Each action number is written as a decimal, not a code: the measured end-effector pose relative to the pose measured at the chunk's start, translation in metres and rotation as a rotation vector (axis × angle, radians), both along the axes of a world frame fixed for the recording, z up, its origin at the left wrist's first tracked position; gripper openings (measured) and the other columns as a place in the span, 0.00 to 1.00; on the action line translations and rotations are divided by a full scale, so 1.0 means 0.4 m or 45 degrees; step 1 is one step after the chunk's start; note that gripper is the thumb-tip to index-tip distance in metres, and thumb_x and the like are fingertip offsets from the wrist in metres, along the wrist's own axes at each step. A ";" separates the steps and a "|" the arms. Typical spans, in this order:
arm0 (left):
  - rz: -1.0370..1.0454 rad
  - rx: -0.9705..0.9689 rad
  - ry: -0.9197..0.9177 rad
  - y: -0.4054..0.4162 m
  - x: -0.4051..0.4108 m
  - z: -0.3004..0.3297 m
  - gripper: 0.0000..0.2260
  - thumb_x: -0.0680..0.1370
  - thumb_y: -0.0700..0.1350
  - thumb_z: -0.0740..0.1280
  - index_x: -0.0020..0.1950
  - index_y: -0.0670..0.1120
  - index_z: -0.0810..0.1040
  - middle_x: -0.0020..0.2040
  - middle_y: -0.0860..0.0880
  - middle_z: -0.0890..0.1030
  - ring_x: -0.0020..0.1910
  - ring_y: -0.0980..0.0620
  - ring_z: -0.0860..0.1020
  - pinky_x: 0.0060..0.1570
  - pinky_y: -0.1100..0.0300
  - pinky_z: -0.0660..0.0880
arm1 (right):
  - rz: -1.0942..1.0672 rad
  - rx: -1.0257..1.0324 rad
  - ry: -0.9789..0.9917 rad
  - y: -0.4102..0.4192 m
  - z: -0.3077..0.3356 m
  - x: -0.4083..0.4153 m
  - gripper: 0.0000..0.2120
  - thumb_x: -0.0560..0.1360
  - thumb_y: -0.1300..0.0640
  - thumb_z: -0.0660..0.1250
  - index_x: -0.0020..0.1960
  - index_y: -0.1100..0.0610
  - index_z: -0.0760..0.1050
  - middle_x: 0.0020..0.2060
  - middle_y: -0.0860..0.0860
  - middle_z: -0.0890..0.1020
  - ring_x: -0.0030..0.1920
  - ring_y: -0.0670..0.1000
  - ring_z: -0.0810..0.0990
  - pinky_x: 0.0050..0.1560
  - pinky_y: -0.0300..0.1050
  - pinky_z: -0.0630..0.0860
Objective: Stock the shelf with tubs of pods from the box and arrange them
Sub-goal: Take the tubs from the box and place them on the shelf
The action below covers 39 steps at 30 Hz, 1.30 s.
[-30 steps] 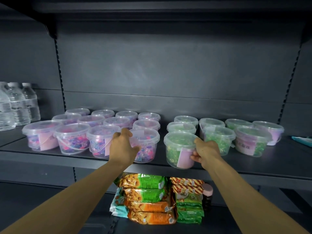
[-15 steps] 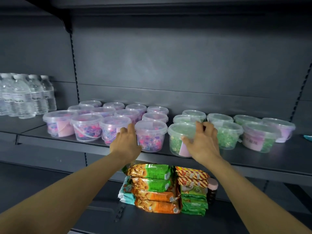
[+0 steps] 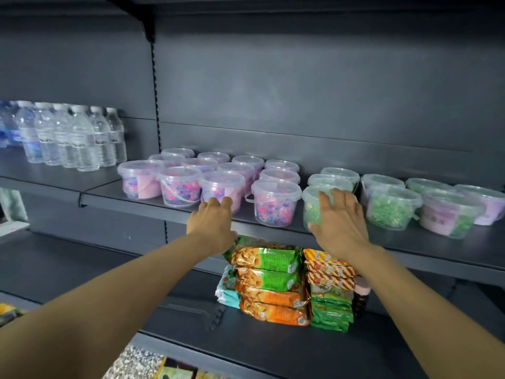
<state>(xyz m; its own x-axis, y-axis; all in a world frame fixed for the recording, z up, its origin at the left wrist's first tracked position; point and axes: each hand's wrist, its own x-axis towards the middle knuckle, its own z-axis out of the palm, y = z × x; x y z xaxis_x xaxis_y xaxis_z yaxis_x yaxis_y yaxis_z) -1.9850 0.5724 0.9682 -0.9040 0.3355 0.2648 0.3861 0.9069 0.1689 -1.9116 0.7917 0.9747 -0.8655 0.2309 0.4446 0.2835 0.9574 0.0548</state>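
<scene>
Several clear tubs of pink and purple pods (image 3: 274, 202) stand in rows on the dark shelf (image 3: 153, 205). To their right are several tubs of green pods (image 3: 392, 207). My left hand (image 3: 213, 225) reaches to a front pink tub (image 3: 222, 187), fingers straight and touching its lower wall. My right hand (image 3: 338, 218) lies flat with spread fingers against the front green tub (image 3: 313, 207), covering most of it. The box is out of view.
Water bottles (image 3: 71, 138) stand on the neighbouring shelf at the left. Stacked snack packets (image 3: 269, 285) and a dark bottle with a pink cap (image 3: 360, 296) sit on the lower shelf under my hands. The shelf's back wall rises behind the tubs.
My right hand let go of the front green tub's side and now lies flat on its front. My left hand slid left from the fourth pink tub to the third. The view shifted right.
</scene>
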 end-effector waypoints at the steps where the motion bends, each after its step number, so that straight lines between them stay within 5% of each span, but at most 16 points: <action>1: -0.004 -0.009 -0.010 -0.019 0.002 -0.007 0.27 0.75 0.48 0.68 0.70 0.46 0.61 0.66 0.43 0.68 0.66 0.42 0.67 0.60 0.49 0.69 | 0.045 0.006 0.005 -0.030 -0.004 0.006 0.32 0.75 0.46 0.62 0.73 0.57 0.55 0.71 0.58 0.58 0.71 0.60 0.55 0.70 0.54 0.56; 11: -0.137 -0.146 -0.140 -0.285 0.018 -0.159 0.24 0.76 0.51 0.65 0.70 0.46 0.63 0.66 0.44 0.70 0.66 0.42 0.68 0.62 0.48 0.67 | 0.201 0.021 -0.150 -0.373 -0.185 0.029 0.28 0.74 0.49 0.65 0.70 0.57 0.63 0.67 0.56 0.67 0.68 0.58 0.63 0.67 0.53 0.61; 22: -0.160 -0.235 -0.496 -0.602 0.006 -0.560 0.23 0.76 0.51 0.64 0.69 0.46 0.65 0.66 0.45 0.72 0.65 0.42 0.70 0.61 0.48 0.69 | 0.181 -0.252 -0.607 -0.715 -0.600 0.030 0.23 0.76 0.53 0.61 0.70 0.57 0.63 0.66 0.56 0.68 0.67 0.57 0.66 0.65 0.51 0.65; 34: -0.018 -0.291 -0.916 -0.748 0.071 -1.086 0.24 0.75 0.52 0.63 0.69 0.50 0.63 0.65 0.45 0.72 0.59 0.42 0.76 0.46 0.53 0.72 | 0.132 -0.475 -1.059 -0.759 -1.085 0.062 0.22 0.77 0.52 0.60 0.69 0.56 0.63 0.65 0.56 0.68 0.64 0.57 0.70 0.60 0.48 0.69; 39: 0.170 -0.243 -1.160 -0.776 0.106 -1.309 0.24 0.74 0.52 0.66 0.68 0.50 0.66 0.67 0.48 0.72 0.63 0.46 0.73 0.56 0.55 0.73 | 0.072 -0.586 -1.204 -0.722 -1.321 0.080 0.21 0.77 0.49 0.60 0.68 0.54 0.63 0.65 0.54 0.68 0.64 0.55 0.70 0.59 0.46 0.70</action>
